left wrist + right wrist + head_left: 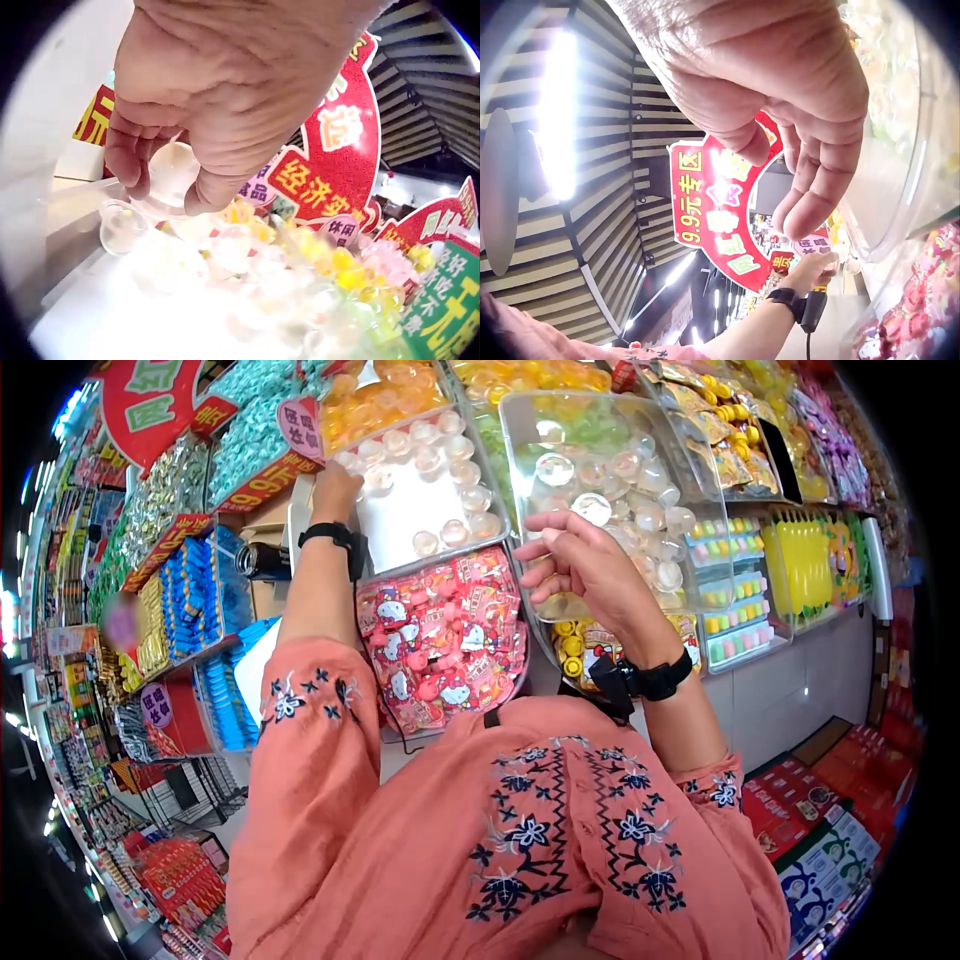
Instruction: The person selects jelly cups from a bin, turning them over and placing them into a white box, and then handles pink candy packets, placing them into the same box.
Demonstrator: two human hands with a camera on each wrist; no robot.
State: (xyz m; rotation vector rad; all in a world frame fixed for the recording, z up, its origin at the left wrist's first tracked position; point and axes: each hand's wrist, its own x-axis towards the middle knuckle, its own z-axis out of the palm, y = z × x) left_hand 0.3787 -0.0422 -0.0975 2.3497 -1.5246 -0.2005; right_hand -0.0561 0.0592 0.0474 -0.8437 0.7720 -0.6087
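At the left side of a clear tray [400, 525], my left hand [335, 492] reaches down to its far left corner. In the left wrist view, thumb and fingers pinch a clear, round, domed cup [174, 176] with pale contents. More such cups [425, 543] lie along the tray's sides around its bare white bottom. My right hand [590, 565] hovers over the near left part of a second clear bin [512, 480], holding nothing, its fingers loosely bent. Similar cups [592, 509] fill that bin.
Pink cartoon packets [440, 640] fill a bin nearest my body. Orange cups [385, 400] and turquoise-wrapped sweets [250, 435] stand behind. Coloured cups in trays [735, 595] are at the right. A red sign [150, 410] rises at the far left, beside a dark bottle [262, 560].
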